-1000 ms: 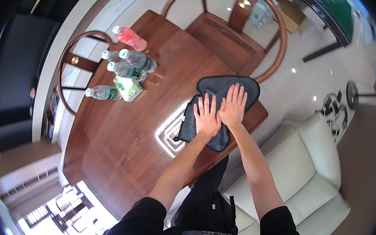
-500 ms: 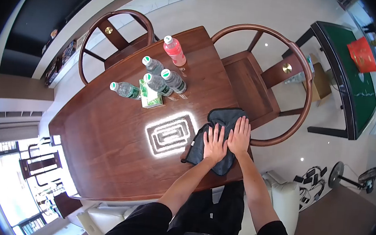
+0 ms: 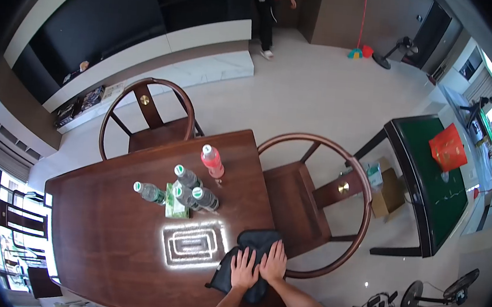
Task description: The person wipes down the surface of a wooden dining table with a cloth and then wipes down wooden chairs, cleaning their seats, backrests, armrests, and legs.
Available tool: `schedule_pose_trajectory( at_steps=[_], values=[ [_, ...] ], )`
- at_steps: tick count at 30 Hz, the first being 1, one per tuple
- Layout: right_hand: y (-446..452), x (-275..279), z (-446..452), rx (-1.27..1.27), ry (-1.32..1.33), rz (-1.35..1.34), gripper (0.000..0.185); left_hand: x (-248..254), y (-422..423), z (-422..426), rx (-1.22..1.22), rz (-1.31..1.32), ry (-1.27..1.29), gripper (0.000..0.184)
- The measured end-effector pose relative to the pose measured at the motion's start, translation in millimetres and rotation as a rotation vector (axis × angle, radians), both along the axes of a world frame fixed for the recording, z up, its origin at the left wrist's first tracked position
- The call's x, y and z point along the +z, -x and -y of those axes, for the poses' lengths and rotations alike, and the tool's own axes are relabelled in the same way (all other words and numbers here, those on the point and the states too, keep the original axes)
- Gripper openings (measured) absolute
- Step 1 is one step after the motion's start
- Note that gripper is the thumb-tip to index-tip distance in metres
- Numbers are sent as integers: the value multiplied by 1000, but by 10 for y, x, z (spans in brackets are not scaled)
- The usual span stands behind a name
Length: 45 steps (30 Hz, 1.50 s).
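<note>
Can't read the green bottle labels (image 3: 160,195) beyond the fingers (image 3: 245,257), way too small. Got left hand (image 3: 244,277) and right hand (image 3: 273,267) flat, slightly splayed, gripping nothing, atop rumpled dark fabric (image 3: 257,238) on the tabletop (image 3: 115,247).

Readable text: none | bottle labels (image 3: 209,201): too small to read | red bag (image 3: 449,149) markings: illegible

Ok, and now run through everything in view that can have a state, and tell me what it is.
Left hand: open, palm down on the dark cloth
Right hand: open, palm down on it too
Dark cloth: lying on the table
Pink bottle: upright, capped
Four clear bottles: upright, capped
Cardboard box: open
Nearest chair: unoccupied
Near fan: can't tell whether running
</note>
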State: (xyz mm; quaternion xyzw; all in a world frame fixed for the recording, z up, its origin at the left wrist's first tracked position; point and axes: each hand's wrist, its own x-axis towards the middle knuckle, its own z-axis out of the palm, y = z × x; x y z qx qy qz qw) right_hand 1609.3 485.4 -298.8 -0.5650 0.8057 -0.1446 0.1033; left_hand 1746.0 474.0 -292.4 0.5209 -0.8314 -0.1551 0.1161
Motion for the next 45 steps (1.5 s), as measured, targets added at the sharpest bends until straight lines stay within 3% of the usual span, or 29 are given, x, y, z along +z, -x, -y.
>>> schedule_pose_trajectory(
  at_steps=[15, 23, 26, 28, 29, 32, 39, 41, 45],
  values=[
    [-26, 12, 40, 10, -58, -9, 68, 45, -10, 2, 47, -82, 11, 57],
    [70, -82, 132, 58, -48, -195, 68, -43, -28, 38, 72, -197, 27, 59],
    [21, 8, 158, 13, -290, -140, 72, -77, -173, -14, 93, -316, 41, 67],
    [-77, 221, 269, 93, -542, -184, 76, -57, -334, -104, 146, -289, 12, 70],
    [-197, 326, 293, 123, -547, -201, 76, -60, -433, -160, 179, -296, 9, 70],
    [-632, 539, 356, 439, -784, -326, 80, -115, -748, -306, 335, -254, 24, 72],
    [-2200, 340, 191, 832, -577, -204, 77, -7, -2260, -870, 812, -167, 102, 60],
    [-2685, 299, 115, 1088, -401, -167, 73, 24, -2822, -1074, 908, -104, 103, 59],
    [-3667, 180, -61, 1190, -220, -71, 70, 30, -3738, -1374, 1016, -39, 111, 58]
  ],
)
